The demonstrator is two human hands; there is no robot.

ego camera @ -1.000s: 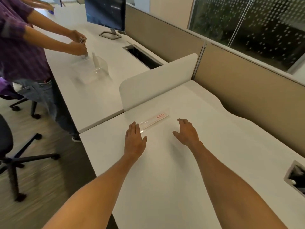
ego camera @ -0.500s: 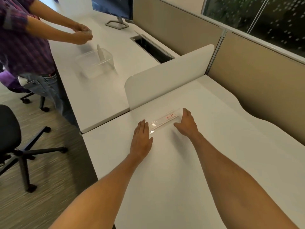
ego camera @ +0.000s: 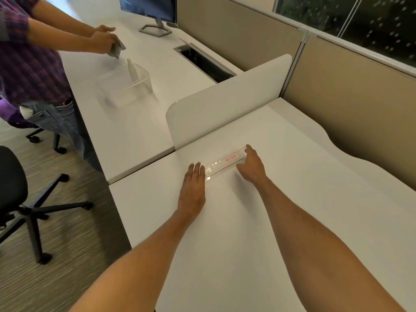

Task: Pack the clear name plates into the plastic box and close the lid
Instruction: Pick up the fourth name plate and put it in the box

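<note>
A clear name plate (ego camera: 221, 164) with a small red label lies flat on the white desk (ego camera: 225, 233), angled from near left to far right. My right hand (ego camera: 252, 166) cups its right end, thumb on the near edge and fingers over the far corner. My left hand (ego camera: 193, 183) rests flat on the desk, fingers straight, fingertips touching the plate's left end. The clear plastic box (ego camera: 126, 86) stands open on the neighbouring desk to the far left, with a clear plate upright inside. No lid is visible.
A white curved divider panel (ego camera: 225, 109) separates the two desks. Another person (ego camera: 29, 64) stands at the left desk, both hands on a clear item above the box. A monitor (ego camera: 149, 7), a cable slot (ego camera: 202, 61) and a black office chair (ego camera: 13, 188) are nearby.
My right hand moved forward onto the plate's right end and my left hand slid up to its left end. The other person's hands lifted away from the box.
</note>
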